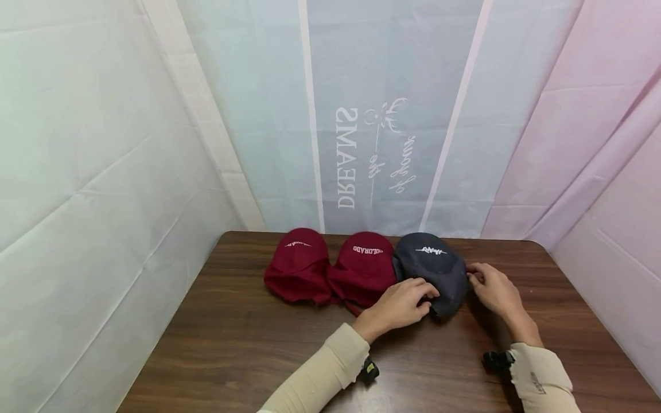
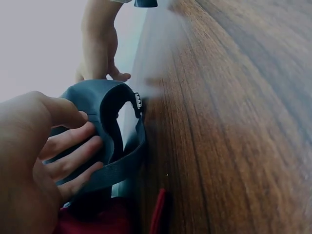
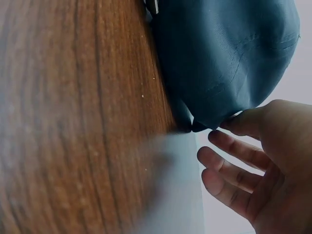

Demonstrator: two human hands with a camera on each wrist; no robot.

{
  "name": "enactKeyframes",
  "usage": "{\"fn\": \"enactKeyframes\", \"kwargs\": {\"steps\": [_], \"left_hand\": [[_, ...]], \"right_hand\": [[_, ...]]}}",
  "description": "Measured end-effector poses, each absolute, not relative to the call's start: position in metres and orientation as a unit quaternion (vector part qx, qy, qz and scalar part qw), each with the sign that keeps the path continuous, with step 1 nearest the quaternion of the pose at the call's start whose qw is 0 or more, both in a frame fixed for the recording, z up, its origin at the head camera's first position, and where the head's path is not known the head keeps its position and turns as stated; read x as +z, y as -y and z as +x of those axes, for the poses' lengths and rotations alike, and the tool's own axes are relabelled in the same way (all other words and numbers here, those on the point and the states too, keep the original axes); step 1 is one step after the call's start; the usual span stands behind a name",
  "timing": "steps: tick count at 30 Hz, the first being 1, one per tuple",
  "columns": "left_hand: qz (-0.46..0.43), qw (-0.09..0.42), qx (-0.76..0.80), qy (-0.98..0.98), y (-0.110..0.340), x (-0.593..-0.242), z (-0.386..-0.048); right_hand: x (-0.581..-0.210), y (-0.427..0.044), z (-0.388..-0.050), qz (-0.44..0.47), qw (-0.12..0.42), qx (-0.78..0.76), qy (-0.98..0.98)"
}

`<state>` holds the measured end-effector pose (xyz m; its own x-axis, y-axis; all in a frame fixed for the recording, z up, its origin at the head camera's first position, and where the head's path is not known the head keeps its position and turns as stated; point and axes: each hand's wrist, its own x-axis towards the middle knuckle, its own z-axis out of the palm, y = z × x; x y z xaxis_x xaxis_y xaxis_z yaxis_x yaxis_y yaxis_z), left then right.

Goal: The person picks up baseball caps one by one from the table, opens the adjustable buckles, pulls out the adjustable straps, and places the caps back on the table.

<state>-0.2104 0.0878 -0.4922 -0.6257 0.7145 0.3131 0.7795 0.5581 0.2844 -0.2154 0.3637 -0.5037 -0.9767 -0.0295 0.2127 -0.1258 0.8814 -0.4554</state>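
A dark grey baseball cap (image 1: 428,269) with white lettering lies rightmost in a row on the wooden table. My left hand (image 1: 403,304) is at its near left side. In the left wrist view, the fingers (image 2: 73,158) rest on the cloth beside the back opening and its adjustable strap (image 2: 119,170). At the cap's right edge, my right hand (image 1: 496,289) pinches the rim between thumb and forefinger, its other fingers loose in the right wrist view. Two red caps, one in the middle (image 1: 366,264) and one at the left (image 1: 299,261), sit beside the grey one.
The brown wooden table (image 1: 248,355) extends toward me, its far edge just behind the caps. A printed curtain (image 1: 382,69) hangs behind it, with pale cloth walls (image 1: 93,172) at both sides. A thin red strap (image 2: 158,212) lies on the wood near the middle cap.
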Motion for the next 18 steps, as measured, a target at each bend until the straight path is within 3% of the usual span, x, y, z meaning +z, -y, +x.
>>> {"fn": "enactKeyframes", "kwargs": {"steps": [18], "left_hand": [[-0.434,0.039,-0.223,0.872,-0.072,-0.487,-0.207]], "right_hand": [[-0.499,-0.357,-0.214,0.043,0.125,0.24,0.962]]}}
